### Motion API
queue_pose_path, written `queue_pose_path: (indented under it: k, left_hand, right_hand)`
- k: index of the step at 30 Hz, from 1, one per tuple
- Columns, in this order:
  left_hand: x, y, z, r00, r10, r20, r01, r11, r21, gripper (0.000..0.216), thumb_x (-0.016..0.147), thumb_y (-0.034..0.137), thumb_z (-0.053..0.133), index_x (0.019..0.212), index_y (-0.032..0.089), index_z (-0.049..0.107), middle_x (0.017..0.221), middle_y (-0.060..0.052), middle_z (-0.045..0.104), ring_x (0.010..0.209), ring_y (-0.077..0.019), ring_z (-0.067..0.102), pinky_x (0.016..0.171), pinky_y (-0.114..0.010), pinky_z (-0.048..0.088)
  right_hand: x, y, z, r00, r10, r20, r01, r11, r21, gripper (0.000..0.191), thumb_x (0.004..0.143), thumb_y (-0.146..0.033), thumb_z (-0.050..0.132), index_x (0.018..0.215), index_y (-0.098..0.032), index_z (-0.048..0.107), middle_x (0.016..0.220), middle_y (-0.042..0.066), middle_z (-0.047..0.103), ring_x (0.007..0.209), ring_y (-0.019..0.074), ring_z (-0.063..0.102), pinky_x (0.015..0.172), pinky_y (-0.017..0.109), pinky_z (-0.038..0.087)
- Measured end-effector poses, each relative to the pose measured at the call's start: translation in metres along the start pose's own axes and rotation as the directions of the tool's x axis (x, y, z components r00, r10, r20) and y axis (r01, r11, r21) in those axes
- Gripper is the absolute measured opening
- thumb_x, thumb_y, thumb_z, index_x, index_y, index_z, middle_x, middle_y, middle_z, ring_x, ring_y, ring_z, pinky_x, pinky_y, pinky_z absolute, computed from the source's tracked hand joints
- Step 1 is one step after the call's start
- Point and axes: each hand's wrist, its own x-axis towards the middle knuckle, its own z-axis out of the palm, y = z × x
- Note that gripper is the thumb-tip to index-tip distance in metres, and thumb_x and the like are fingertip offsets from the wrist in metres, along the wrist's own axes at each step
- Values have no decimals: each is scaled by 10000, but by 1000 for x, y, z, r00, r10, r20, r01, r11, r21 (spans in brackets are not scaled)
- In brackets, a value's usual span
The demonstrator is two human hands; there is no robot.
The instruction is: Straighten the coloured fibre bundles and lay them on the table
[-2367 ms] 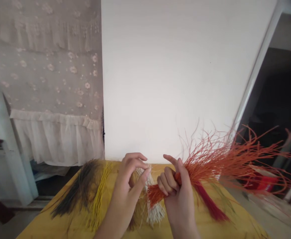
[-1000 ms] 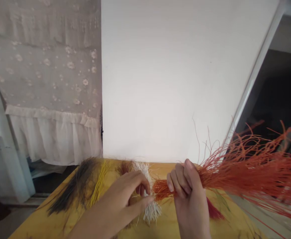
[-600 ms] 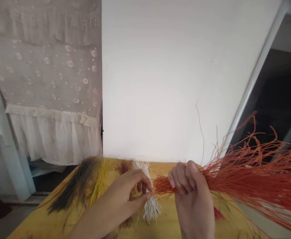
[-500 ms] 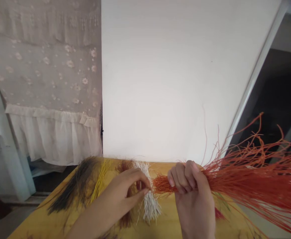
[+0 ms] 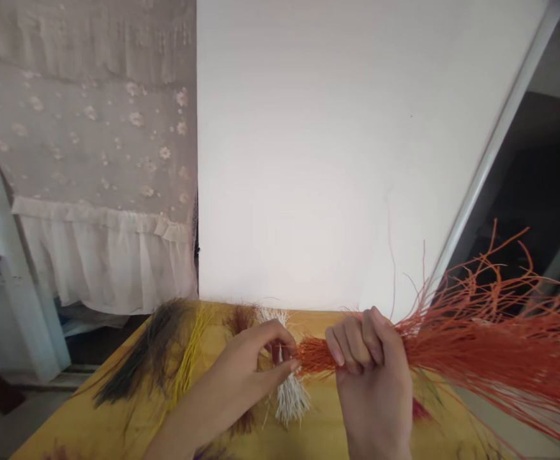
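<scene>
Right hand: the right hand (image 5: 370, 364) is closing tight around the orange fibre bundle (image 5: 481, 345); its fingers are curled over the strands and the thumb is pressing from above.

Left hand: the left hand (image 5: 234, 377) is curled narrow, with its thumb reaching the bundle's near end; I cannot tell whether it is pinching any strands.

Just changed: the left hand is arriving at the short orange ends, having closed the small gap from a moment ago; the long loose strands are swinging out to the right.

Orange bundle: it is lying almost level between the hands, above the tabletop; its short end is pointing left and its long, tangled end is fanning out past the tabletop edge.

On the tabletop: a white fibre bundle (image 5: 289, 399) is lying just under the left fingertips; red strands (image 5: 421, 410) are showing below the right hand; a dark red-brown tuft (image 5: 244, 317), yellow strands (image 5: 186, 364) and a dark fibre bunch (image 5: 140, 358) are lying further left across the yellow tabletop (image 5: 320, 322).

Beyond: a lace-trimmed curtain (image 5: 92, 160) is hanging on the left, beside a white wall (image 5: 308, 160); a pale door frame (image 5: 493, 160) is edging a dark opening (image 5: 523, 179) on the right.
</scene>
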Motion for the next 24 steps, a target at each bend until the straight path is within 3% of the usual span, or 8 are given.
queue_pose_path:
  k: [9,13,17,24]
  left_hand:
    - [3,-4,14,998,-47,-35,49,996,70,89,806,184,610,891,209,609,852,-5,649,798,-177,589,731,-288,424]
    - [7,-10,15,999,-20,-33,19,999,-47,38,846,186,569,862,194,602,835,-27,679,802,-186,627,747,-299,450]
    - [5,-13,4,999,-40,6,41,970,-241,88,889,265,588,863,184,612,795,-32,700,763,-176,652,726,-289,482]
    - [1,-23,-28,981,-77,-176,34,971,-238,195,868,380,633,865,184,634,806,-37,723,731,-166,674,731,-282,503]
  right_hand:
    - [3,-1,-2,1000,-12,-16,12,1000,-1,513,882,-301,619,507,-210,279,468,-93,143,444,94,133,431,221,320]
    - [4,-3,-4,999,-8,-37,8,1000,9,499,879,-286,616,506,-210,292,466,-94,137,440,93,126,425,221,318]
    - [6,-3,-6,998,8,-68,-6,1000,26,492,877,-273,611,508,-211,292,465,-97,133,432,88,107,412,224,306]
    - [13,-10,-9,984,-13,-177,18,999,26,485,873,-242,607,510,-209,286,471,-98,126,449,91,76,405,218,287]
